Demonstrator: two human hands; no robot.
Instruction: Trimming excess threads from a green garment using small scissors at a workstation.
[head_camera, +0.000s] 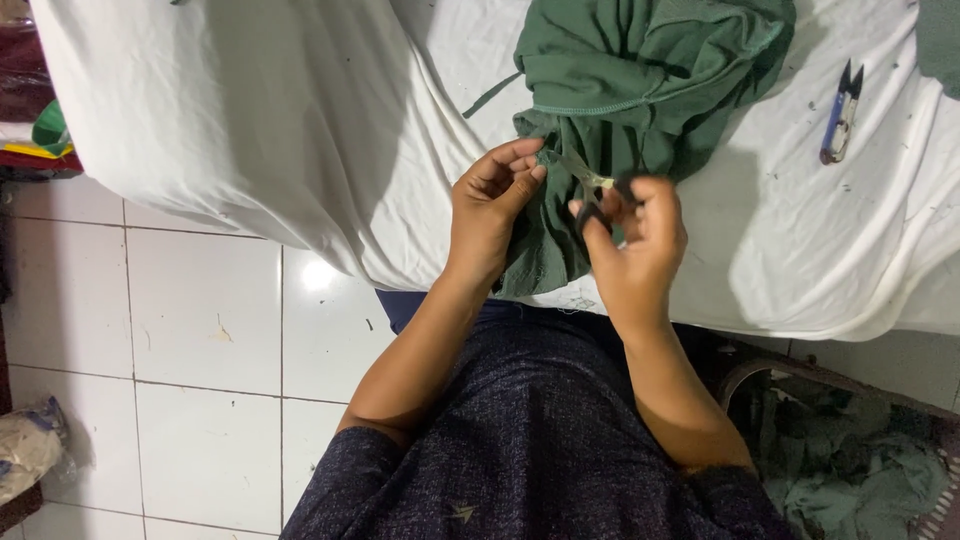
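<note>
Thread trimming under way on a green garment (640, 90) heaped at the upper centre of the frame on a tabletop covered with a white sheet (300, 130), one fold hanging over the near edge toward the lap. Judging by the look of it, mid-job: a seam edge pulled taut between both hands, a pale loose thread at the blades, most of the garment bunched and unchecked behind.

Left hand (490, 205), centre of frame, pinching the fabric edge between thumb and fingertips, wrist bent up, forearm rising from lower centre. Right hand (635, 245), just right of it, closed around small thread snips (598, 195), blades aimed at the pinched spot, fingers curled tight.

A second pair of snips with a blue handle (840, 115) lying untouched at upper right. Green fabric scraps in a basket (850, 460) at lower right, on the white tiled floor (200, 330).
</note>
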